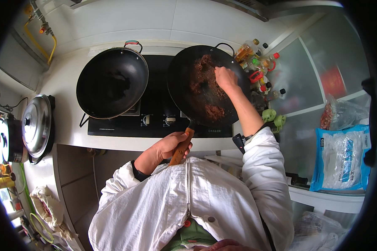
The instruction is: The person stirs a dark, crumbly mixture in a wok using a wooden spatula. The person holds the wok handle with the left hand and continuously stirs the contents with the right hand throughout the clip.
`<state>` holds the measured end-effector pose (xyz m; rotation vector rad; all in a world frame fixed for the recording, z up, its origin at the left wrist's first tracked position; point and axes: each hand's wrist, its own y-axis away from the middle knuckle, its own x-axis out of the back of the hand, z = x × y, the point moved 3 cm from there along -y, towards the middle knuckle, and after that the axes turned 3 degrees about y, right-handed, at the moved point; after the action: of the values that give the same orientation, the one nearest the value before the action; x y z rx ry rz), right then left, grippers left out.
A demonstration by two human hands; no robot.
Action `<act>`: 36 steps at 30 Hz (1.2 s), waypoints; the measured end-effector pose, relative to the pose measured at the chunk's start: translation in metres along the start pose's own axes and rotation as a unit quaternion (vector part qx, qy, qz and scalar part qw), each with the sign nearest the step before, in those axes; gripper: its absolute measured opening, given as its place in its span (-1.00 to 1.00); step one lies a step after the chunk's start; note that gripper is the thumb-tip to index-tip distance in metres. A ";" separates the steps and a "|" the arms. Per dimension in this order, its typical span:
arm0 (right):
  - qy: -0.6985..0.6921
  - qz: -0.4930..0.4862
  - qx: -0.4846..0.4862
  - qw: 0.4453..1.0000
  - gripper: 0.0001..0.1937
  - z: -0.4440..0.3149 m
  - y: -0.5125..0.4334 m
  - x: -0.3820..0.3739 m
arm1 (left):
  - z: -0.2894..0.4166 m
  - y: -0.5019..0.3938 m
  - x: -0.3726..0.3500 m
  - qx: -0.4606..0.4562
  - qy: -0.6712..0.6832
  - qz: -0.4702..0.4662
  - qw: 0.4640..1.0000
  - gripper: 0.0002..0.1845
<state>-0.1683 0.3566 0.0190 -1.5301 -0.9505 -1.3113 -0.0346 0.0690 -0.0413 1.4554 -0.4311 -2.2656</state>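
Observation:
My left hand point(168, 145) is wrapped around the wooden handle point(183, 146) of a black wok point(183, 91). This wok sits on the right side of a black gas hob point(158, 108). Inside it lie dark brown, crumbly clumps point(215, 112), which look like cooked minced food, spread from the far side towards the near side. Over the wok's right half is my right hand point(226, 77), its fingers curled down at the brown clumps. The fingertips are partly hidden, so whether they grip anything is unclear.
A second black wok point(110, 81), with a dark wet patch inside, stands on the hob's left side. Several bottles point(257, 62) crowd the right side. At left is a lidded metal pan point(37, 125). A blue plastic package point(341, 158) lies far right.

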 end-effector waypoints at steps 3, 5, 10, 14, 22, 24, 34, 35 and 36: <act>0.043 -0.057 0.015 0.997 -0.79 -0.021 0.020 -0.007 | 0.000 0.000 -0.001 -0.002 -0.004 0.003 1.000 -0.59; 0.050 -0.142 0.033 0.988 -0.79 -0.029 0.042 -0.007 | 0.000 0.002 -0.003 0.006 -0.011 0.016 1.000 -0.59; 0.075 -0.290 0.053 0.953 -0.73 -0.012 0.065 0.040 | 0.002 0.005 -0.008 0.005 -0.014 0.017 1.000 -0.60; 0.063 -0.350 0.104 0.929 -0.67 -0.016 0.089 0.048 | 0.001 0.004 -0.009 -0.001 -0.011 0.011 1.000 -0.60; 0.039 -0.134 0.013 0.990 -0.81 -0.049 0.030 -0.010 | 0.000 0.002 -0.009 -0.007 -0.033 0.029 0.999 -0.68; 0.010 -0.082 -0.027 0.996 -0.81 -0.048 0.021 -0.007 | 0.000 0.003 -0.010 -0.018 -0.043 0.041 0.998 -0.61; 0.013 -0.178 0.014 0.984 -0.77 -0.067 0.060 -0.016 | -0.004 0.002 -0.016 -0.048 -0.102 0.072 0.991 -0.62; 0.004 -0.117 0.001 0.993 -0.77 -0.066 0.050 -0.017 | -0.005 0.002 -0.016 -0.060 -0.112 0.081 0.989 -0.62; 0.006 -0.125 -0.021 0.992 -0.77 -0.064 0.042 -0.023 | -0.007 0.002 -0.016 -0.072 -0.124 0.083 0.986 -0.62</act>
<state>-0.1520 0.2825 -0.0062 -1.4671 -1.1416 -1.5224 -0.0222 0.0753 -0.0303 1.0319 -0.4352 -2.2977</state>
